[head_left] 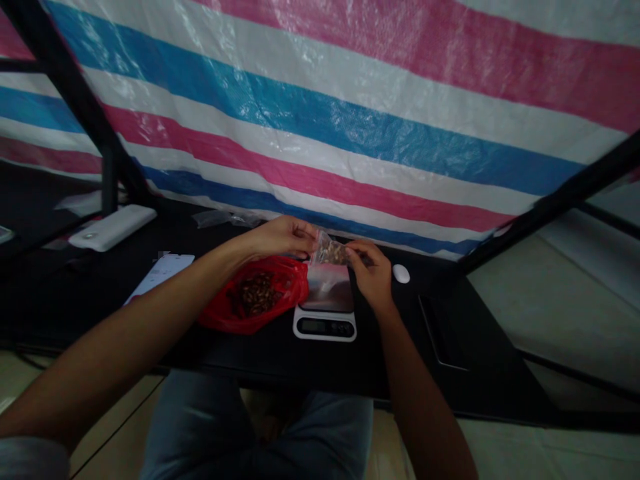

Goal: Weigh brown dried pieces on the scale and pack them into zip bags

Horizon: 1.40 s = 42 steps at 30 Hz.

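Between both hands is a small clear zip bag [331, 253] with brown nut-like pieces inside, held over the far end of a digital kitchen scale [327, 300]. My left hand [285, 238] pinches the bag's left end, where a red strip shows. At its right end the fingers of my right hand [371, 268] are closed on the plastic. A red plastic bag [240, 321] lies open to the left of the scale, its edge touching it. Inside it sits a heap of brown nuts or seeds [259, 293], too small to name surely. The scale's display is unreadable.
A white power bank [114, 227] and a printed paper [163, 275] lie to the left on the black table [240, 360]. Clear plastic bags [225, 218] rest at the back. Rightward are a white oval object [401, 273] and a dark flat device [443, 337]. Striped sheeting [310, 133] hangs behind.
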Available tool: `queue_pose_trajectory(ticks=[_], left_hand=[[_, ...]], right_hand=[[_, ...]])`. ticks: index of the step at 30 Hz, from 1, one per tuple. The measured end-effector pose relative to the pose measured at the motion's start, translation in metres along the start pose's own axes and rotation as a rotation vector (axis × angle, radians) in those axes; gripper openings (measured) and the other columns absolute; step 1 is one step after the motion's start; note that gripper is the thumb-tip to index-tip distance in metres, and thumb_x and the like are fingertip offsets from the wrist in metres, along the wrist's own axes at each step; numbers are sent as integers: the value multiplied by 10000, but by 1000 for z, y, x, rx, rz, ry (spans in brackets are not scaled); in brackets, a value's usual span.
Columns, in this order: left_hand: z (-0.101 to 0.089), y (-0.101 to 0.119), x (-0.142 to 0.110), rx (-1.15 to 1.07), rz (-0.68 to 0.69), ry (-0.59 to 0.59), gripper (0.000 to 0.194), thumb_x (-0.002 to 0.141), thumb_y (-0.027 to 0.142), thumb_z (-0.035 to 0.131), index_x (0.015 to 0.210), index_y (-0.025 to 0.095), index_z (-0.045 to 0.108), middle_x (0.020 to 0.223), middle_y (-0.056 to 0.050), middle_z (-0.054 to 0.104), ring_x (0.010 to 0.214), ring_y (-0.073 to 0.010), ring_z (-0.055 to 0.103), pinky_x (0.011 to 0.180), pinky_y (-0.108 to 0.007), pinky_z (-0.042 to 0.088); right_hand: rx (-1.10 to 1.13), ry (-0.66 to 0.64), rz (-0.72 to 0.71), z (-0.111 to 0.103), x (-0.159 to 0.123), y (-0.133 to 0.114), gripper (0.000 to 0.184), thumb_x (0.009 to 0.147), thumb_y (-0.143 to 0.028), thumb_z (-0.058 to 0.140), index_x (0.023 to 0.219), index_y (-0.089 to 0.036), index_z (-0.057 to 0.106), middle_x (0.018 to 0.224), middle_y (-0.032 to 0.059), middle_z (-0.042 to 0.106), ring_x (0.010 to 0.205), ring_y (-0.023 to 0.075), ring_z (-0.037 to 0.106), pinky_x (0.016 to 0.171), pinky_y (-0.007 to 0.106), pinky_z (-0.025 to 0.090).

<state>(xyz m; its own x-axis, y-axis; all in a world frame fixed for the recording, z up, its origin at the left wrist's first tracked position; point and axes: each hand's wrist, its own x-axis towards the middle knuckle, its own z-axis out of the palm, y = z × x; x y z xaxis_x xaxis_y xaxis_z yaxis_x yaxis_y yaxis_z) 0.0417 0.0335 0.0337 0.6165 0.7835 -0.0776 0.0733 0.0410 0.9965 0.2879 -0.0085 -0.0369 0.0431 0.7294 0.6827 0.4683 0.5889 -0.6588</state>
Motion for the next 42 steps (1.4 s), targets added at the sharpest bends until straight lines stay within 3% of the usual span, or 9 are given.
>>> queue_pose_trajectory(ticks=[5,8,11,15,22,29,35,39,42], left_hand=[[6,-4,-34,-103,74,39,324,706,251,913,959,129,752,865,-33,783,723,-111,694,706,-220,532],[11,-9,-56,-154,96,34,275,755,283,894,902,125,724,800,-31,773,709,-119,698,724,-234,536],[19,-14,-75,-163,73,53,279,759,280,898,879,119,704,782,-22,764,701,-108,693,710,-216,525],[29,-19,-90,-207,60,73,306,751,302,906,891,119,705,817,-21,767,700,-98,688,685,-203,519],[31,-15,-104,-205,11,108,303,748,335,910,871,118,738,833,-22,773,723,-95,696,691,-198,542],[31,-19,-103,-194,16,151,180,755,249,856,851,127,766,792,-15,780,701,-96,696,705,-211,543],[36,-18,-95,-85,20,247,115,667,68,740,714,156,682,656,40,705,586,-81,620,594,-191,477],[30,-15,-98,62,17,323,95,717,125,725,722,168,641,662,26,682,574,-100,600,548,-205,449],[24,-18,-105,268,121,345,139,822,278,740,874,166,675,819,-32,721,714,-161,675,648,-270,534]], right_hand=[[-16,-57,-75,1,-2,-25,91,927,-269,675,924,-213,747,984,70,754,904,208,688,793,347,533],[-3,-103,-88,2,-7,-48,102,935,-254,647,876,-205,714,836,34,709,753,170,637,701,311,489],[55,-245,-74,7,-12,-73,186,943,-252,632,767,-203,667,666,-16,620,608,129,543,597,274,411],[163,-502,-39,19,-17,-101,180,911,-278,703,763,-193,645,676,-29,622,588,103,513,568,245,378],[143,-668,21,25,-13,-118,107,873,-183,693,781,-183,640,734,-15,656,645,111,549,604,237,399],[71,-688,92,30,-15,-117,179,886,-163,589,723,-175,663,690,2,656,620,128,568,589,251,401],[-49,-609,88,40,-17,-116,199,762,-115,594,581,-195,569,567,-25,572,538,118,511,533,245,345],[-153,-477,103,38,-12,-111,215,754,-161,615,561,-205,532,542,-23,563,522,124,509,525,247,346],[-109,-457,154,34,-8,-108,206,773,-197,607,569,-202,573,546,-21,592,517,126,522,525,246,365]])
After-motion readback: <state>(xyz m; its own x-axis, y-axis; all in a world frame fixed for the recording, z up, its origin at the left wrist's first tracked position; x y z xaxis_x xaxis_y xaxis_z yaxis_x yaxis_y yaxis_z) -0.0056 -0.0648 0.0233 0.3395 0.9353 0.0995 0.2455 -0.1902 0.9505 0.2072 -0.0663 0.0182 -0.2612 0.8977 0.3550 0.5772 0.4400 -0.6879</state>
